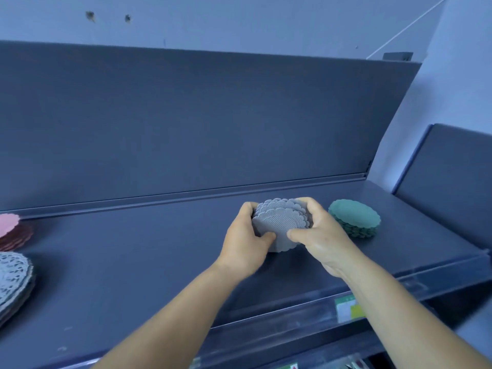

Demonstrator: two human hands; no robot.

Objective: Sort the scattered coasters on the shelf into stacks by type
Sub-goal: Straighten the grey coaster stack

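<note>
A stack of grey scalloped coasters (279,222) rests on the dark shelf (149,257), right of centre. My left hand (246,242) grips its left side and my right hand (319,235) grips its right side, thumbs on the near edge. Just to the right, apart from my hand, stands a stack of green scalloped coasters (354,218). At the far left edge lies a pink and dark red coaster stack (12,231), and below it a pile of grey lace-patterned coasters (13,280), partly cut off by the frame.
The shelf has a tall dark back panel (186,123) and a front rail carrying a price label (348,308). A second dark shelf section (452,182) adjoins at the right. A pale wall rises behind.
</note>
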